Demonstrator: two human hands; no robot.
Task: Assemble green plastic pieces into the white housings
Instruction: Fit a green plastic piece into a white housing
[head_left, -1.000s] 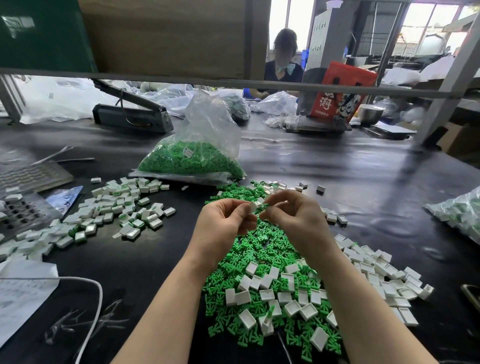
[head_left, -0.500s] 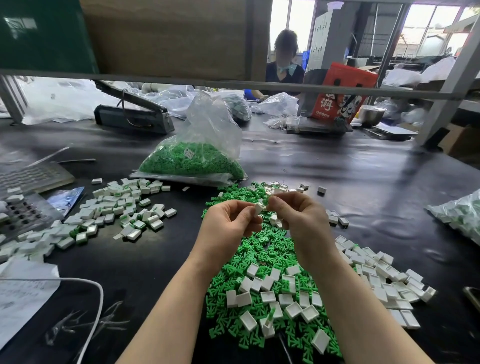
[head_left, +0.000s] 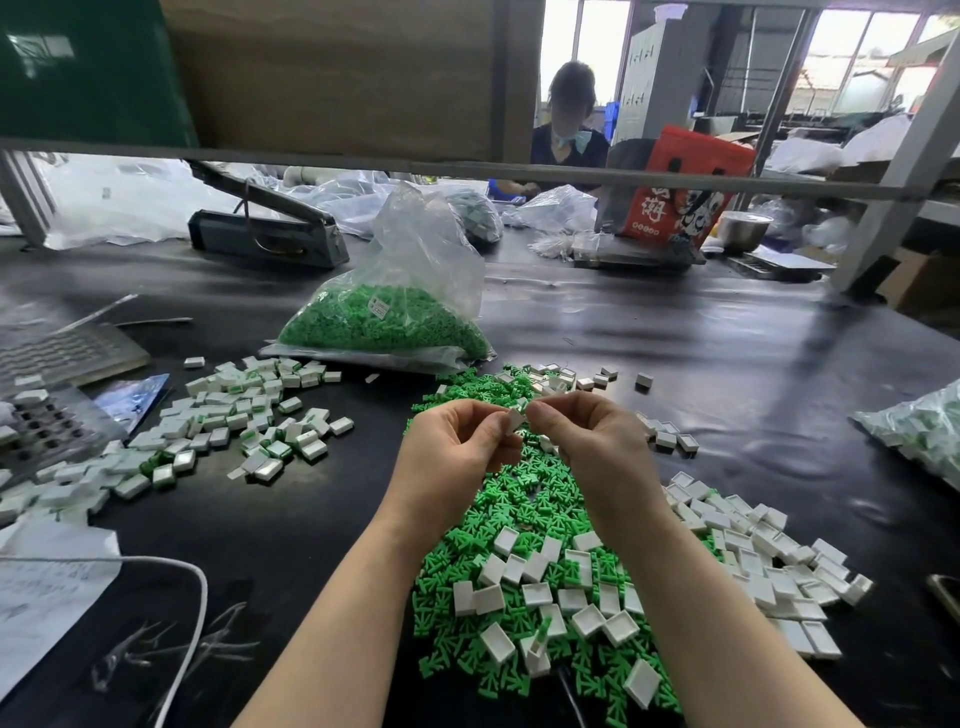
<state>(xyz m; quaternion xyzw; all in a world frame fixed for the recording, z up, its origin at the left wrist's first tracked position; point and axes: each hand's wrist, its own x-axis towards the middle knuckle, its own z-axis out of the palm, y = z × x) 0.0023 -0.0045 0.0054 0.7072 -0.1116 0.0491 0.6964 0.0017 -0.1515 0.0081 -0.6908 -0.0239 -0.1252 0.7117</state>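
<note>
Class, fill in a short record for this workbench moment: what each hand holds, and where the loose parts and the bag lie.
left hand: pinches a white housing
right hand: fingertips meet the same housing
green pieces: loose heap under the hands
empty housings: heap at right
pile at left: white housings showing green
bag: clear, holds green pieces, behind the heaps

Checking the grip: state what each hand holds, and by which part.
Both the left hand and right hand pinch one white housing between fingertips, at opposite ends.

One head-worn wide-angle view looks forward and down, close over the black table (head_left: 727, 364)
</note>
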